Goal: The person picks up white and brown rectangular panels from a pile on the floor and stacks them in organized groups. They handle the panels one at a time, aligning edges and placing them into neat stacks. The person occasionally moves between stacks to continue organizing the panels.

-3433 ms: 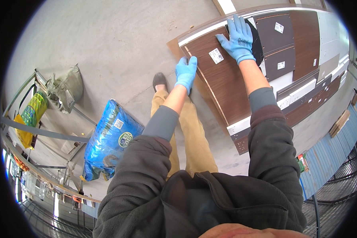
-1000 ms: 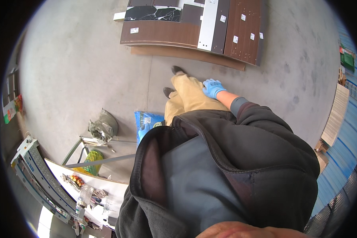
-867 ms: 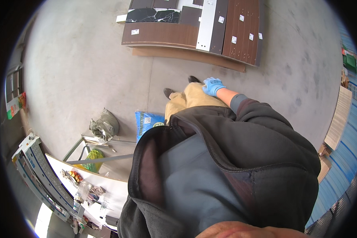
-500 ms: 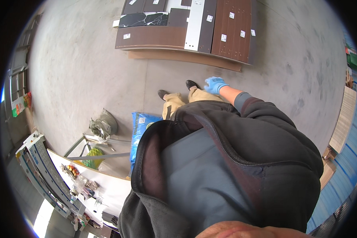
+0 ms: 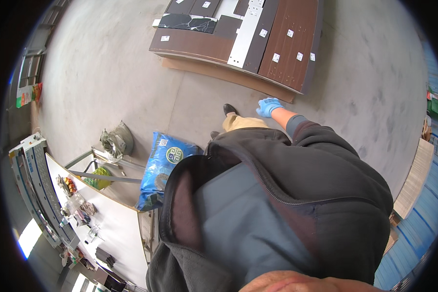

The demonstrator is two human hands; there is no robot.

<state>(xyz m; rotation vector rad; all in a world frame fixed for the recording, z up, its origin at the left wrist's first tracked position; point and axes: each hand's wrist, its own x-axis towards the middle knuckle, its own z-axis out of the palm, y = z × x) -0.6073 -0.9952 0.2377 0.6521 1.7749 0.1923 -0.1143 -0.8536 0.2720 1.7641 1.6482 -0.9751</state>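
Note:
My right hand [image 5: 269,106] wears a blue glove and hangs free above the concrete floor, holding nothing, its fingers loosely apart. It is next to my tan trouser leg [image 5: 239,122] and black shoe [image 5: 228,109]. My left hand is hidden behind my dark jacket [image 5: 287,194]. A stack of flat brown, dark and white panels [image 5: 238,36] with small white labels lies on the floor ahead, well beyond the hand. A thin brown sheet [image 5: 214,73] sticks out from under the stack.
A blue printed sack [image 5: 164,163] leans on the floor at my left. Beside it stand a metal-legged white table [image 5: 107,219] with small items, a grey bundle [image 5: 117,141] and a rack [image 5: 31,170]. Boards [image 5: 413,180] lie at the right.
Earlier both gloved hands lay flat on a brown panel. Since then I stand upright and away from the stack; the right hand hangs by my leg and the left is out of sight.

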